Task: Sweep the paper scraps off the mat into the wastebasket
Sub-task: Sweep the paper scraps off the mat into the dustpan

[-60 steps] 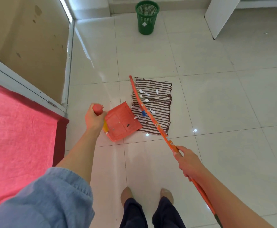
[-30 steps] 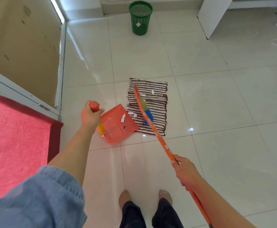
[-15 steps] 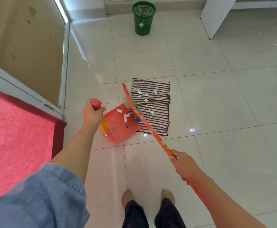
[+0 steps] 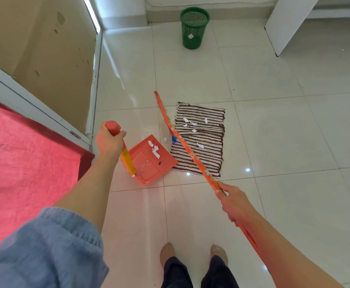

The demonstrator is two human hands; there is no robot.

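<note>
A brown-and-white striped mat [image 4: 207,150] lies on the tiled floor with several white paper scraps [image 4: 190,122] on its far half. My left hand [image 4: 108,140] grips the upright handle of an orange dustpan [image 4: 151,161], which rests at the mat's left edge and holds a few scraps. My right hand [image 4: 233,201] holds the orange broom [image 4: 182,142]. The broom's stick crosses the mat's left side, and its end points past the mat's far left corner. A green mesh wastebasket [image 4: 194,28] stands far off by the back wall.
A red cloth-covered surface [image 4: 24,161] fills the left. A white-framed brown panel [image 4: 45,48] stands beyond it. A white board [image 4: 286,23] leans at the back right. My feet [image 4: 192,254] stand on the white tiles just behind the dustpan and mat.
The broom has swept left across the mat toward the dustpan, and white scraps now lie in the pan. The broom's end has swung further left. My left hand has kept the dustpan in place.
</note>
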